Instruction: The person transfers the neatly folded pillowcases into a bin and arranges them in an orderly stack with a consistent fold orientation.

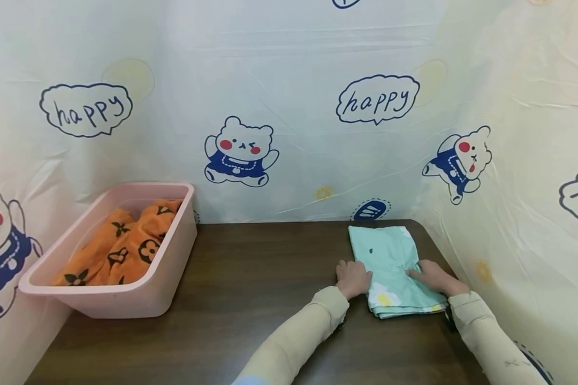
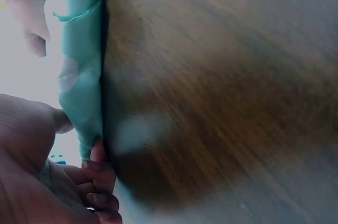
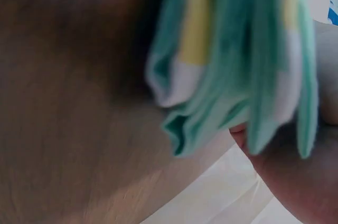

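A folded mint-green cloth [image 1: 387, 267] with white and yellow flower prints lies on the right part of the brown table. Its left edge is pinched by my left hand [image 1: 354, 279], thumb above and fingertips tucked under in the left wrist view. On the opposite edge, my right hand [image 1: 435, 277] grips the cloth with the thumb on top; its other fingers are mostly hidden beneath. Stacked layers of the cloth [image 3: 237, 65] show up close in the right wrist view, where the right hand [image 3: 285, 176] is partly covered by them.
A pink plastic tub [image 1: 139, 305] stands at the left of the table [image 1: 260, 272]. Inside it lies an orange cloth [image 1: 125, 256] with dark flower patterns. A printed curtain [image 1: 298, 80] hangs behind the table and along both sides.
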`<state>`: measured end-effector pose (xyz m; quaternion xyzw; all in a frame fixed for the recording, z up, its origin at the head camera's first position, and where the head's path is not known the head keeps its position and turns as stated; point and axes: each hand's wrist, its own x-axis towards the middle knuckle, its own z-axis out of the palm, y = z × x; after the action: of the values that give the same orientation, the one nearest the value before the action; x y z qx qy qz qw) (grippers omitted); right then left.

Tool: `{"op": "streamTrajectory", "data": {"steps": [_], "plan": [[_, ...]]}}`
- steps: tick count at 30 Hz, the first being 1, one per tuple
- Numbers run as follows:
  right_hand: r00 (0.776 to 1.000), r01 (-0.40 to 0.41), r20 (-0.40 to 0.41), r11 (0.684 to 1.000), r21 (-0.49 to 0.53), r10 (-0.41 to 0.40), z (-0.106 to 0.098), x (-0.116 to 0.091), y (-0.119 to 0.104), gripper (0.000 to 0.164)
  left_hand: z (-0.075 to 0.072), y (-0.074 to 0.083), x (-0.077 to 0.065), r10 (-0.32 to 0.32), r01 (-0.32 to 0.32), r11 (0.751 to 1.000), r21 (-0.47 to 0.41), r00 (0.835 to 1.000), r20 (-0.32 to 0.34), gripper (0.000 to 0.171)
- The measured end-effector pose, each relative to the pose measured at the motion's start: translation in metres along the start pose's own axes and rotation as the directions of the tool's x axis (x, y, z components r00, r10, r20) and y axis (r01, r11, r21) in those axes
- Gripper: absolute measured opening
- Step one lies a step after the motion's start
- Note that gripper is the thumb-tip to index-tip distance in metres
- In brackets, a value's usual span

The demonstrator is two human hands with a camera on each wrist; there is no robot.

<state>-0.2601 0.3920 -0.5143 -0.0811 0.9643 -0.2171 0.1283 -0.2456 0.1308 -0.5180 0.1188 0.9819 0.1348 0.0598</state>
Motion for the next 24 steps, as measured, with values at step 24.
{"op": "streamTrajectory", "data": {"steps": [24], "plan": [[0.96,0.168,-0.207,0.98,-0.109,-0.188,0.015,-0.001,-0.014,0.025,-0.005,-0.006,0.003,0.196,-0.18,0.923,0.339,0.981,-0.012,0.028]]}}
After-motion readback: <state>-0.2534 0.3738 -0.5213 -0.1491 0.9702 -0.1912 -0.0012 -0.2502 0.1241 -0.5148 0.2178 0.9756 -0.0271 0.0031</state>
